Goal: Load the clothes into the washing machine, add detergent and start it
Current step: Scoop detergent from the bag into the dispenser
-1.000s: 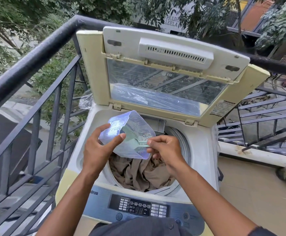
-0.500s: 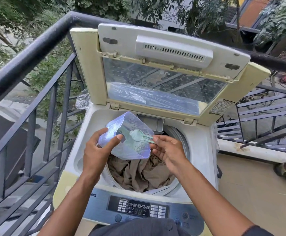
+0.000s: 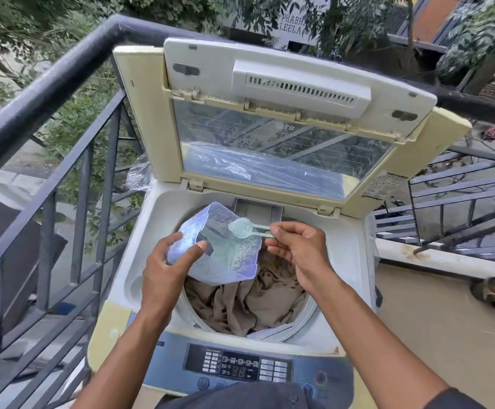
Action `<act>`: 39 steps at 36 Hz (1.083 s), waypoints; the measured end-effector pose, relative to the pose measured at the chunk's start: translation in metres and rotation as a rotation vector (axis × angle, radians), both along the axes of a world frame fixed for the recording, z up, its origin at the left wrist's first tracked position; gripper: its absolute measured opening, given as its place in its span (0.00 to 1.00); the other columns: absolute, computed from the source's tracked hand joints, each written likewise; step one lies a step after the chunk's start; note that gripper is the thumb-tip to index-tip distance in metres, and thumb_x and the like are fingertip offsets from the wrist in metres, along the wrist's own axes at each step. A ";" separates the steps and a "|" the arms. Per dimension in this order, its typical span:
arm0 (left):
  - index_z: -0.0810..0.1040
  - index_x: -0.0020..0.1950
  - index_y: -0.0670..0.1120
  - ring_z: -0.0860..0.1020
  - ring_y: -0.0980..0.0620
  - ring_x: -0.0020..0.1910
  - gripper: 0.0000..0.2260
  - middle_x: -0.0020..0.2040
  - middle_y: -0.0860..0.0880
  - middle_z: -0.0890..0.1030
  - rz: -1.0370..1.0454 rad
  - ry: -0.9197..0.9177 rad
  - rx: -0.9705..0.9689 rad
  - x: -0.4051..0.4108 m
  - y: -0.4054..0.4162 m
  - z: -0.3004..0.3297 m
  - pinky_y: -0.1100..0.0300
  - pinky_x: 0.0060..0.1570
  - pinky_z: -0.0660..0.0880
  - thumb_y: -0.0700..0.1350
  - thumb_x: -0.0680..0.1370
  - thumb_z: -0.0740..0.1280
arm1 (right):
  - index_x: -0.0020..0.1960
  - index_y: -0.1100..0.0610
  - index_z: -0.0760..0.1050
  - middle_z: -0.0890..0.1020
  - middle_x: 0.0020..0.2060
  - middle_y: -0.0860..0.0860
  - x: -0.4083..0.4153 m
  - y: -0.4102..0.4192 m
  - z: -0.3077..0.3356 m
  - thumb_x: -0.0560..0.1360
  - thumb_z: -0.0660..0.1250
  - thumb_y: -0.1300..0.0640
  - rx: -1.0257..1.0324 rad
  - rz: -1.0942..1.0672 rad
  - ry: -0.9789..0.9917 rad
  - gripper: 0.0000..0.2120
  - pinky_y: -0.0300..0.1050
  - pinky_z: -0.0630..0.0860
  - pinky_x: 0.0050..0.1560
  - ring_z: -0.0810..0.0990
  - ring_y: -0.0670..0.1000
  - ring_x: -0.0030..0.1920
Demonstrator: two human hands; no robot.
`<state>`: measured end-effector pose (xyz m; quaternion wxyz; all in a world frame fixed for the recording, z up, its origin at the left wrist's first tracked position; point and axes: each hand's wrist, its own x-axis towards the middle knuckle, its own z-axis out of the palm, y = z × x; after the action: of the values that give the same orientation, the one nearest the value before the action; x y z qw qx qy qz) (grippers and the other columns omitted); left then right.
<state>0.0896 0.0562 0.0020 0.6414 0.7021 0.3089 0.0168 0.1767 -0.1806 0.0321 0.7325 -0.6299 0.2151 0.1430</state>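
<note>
A top-loading washing machine (image 3: pixel 346 270) stands with its lid (image 3: pixel 281 119) raised. Brown clothes (image 3: pixel 249 302) fill the drum. My left hand (image 3: pixel 168 270) grips a clear plastic detergent container (image 3: pixel 225 255), tilted over the drum opening. My right hand (image 3: pixel 296 246) pinches the handle of a small pale green scoop (image 3: pixel 241 228). The scoop bowl carries powder and sits just above the container's open mouth. The control panel (image 3: pixel 240 367) lies at the machine's front edge.
A black metal railing (image 3: pixel 48 93) runs along the left and behind the machine. More railing and steps (image 3: pixel 461 208) lie to the right. A crumpled plastic sheet (image 3: pixel 138 178) sits behind the machine's left corner. A detergent drawer slot (image 3: pixel 258 211) shows under the lid hinge.
My right hand has drawn the scoop up out of the container with powder in it. The left hand keeps holding the container in nearly the same place.
</note>
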 end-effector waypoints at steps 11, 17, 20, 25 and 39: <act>0.78 0.63 0.61 0.75 0.52 0.66 0.33 0.64 0.55 0.80 0.002 0.112 0.056 -0.006 -0.003 -0.001 0.48 0.63 0.75 0.69 0.60 0.76 | 0.51 0.68 0.83 0.85 0.41 0.60 0.028 -0.002 0.000 0.77 0.74 0.67 -0.024 -0.177 -0.043 0.05 0.44 0.86 0.43 0.86 0.55 0.39; 0.78 0.64 0.60 0.75 0.52 0.67 0.37 0.64 0.56 0.79 -0.002 0.126 0.043 -0.008 -0.006 -0.003 0.46 0.65 0.75 0.72 0.58 0.75 | 0.47 0.66 0.83 0.85 0.42 0.61 0.040 0.006 -0.018 0.77 0.73 0.69 -0.092 -0.168 0.003 0.01 0.43 0.85 0.41 0.87 0.56 0.39; 0.77 0.64 0.60 0.74 0.52 0.65 0.38 0.63 0.56 0.79 0.003 0.127 0.036 -0.007 -0.008 -0.002 0.50 0.60 0.73 0.72 0.58 0.74 | 0.47 0.66 0.82 0.85 0.42 0.61 0.045 0.013 -0.026 0.77 0.72 0.70 -0.122 -0.153 0.011 0.01 0.42 0.85 0.41 0.87 0.55 0.38; 0.77 0.65 0.59 0.74 0.53 0.65 0.38 0.63 0.57 0.78 0.004 0.138 0.037 -0.005 -0.009 -0.001 0.53 0.58 0.70 0.71 0.58 0.74 | 0.48 0.65 0.84 0.87 0.42 0.58 0.052 0.027 -0.031 0.77 0.73 0.69 -0.250 -0.105 -0.014 0.02 0.43 0.86 0.43 0.88 0.53 0.36; 0.77 0.66 0.59 0.73 0.55 0.64 0.39 0.64 0.58 0.77 0.015 0.156 0.060 -0.002 -0.009 -0.003 0.53 0.58 0.70 0.73 0.58 0.73 | 0.50 0.59 0.86 0.86 0.36 0.50 0.054 0.030 -0.034 0.77 0.73 0.64 -0.572 -0.007 -0.207 0.04 0.42 0.86 0.42 0.87 0.46 0.34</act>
<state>0.0874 0.0472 -0.0007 0.5941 0.7177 0.3625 -0.0239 0.2303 -0.1506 -0.0019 0.5440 -0.8210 0.1731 0.0092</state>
